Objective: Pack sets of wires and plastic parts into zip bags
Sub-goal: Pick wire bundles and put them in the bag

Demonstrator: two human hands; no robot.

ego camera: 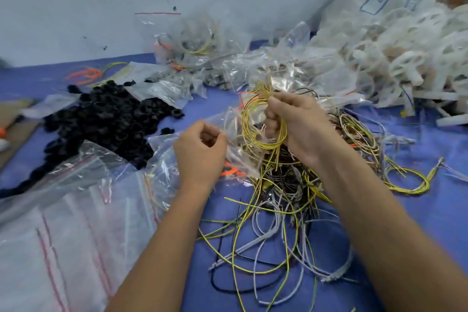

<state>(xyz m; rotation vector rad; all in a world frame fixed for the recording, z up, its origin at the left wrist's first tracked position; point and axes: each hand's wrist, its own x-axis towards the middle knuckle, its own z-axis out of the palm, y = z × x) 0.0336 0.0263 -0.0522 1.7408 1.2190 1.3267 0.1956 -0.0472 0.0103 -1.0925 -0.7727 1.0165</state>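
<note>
Yellow wires (263,121), coiled into a small loop, sit in the right hand (301,126), whose fingers are closed around the bundle with the cut ends fanning up past the thumb toward 12 o'clock. Just at 9 o'clock from that coil, the left hand (200,149) pinches the edge of a clear zip bag (235,139) between thumb and fingertips, a narrow grip on the film; the coil lies against the bag's crumpled mouth (whether any of it is already inside, I cannot tell).

Both hands hover over a blue table (430,210). Directly below them, toward 6 o'clock, spreads a loose tangle of wires (278,223), yellow-green, grey-white and black strands crossing each other. At 3 o'clock from the hands, another looped yellow bundle (410,182) rests on the table, apart from the main tangle.

Toward 9 and 10 o'clock lies a heap of black plastic parts (106,119), partly spilling under clear film. At 7 o'clock a stack of empty zip bags (63,248) with red seal lines covers the near-left table edge. Up at 12 o'clock, filled bags (192,45) holding wires and small parts pile against the pale wall (76,7). At 1 to 2 o'clock a large mound of white plastic pieces (395,58) fills the corner, under a big sack marked with blue writing.
</note>
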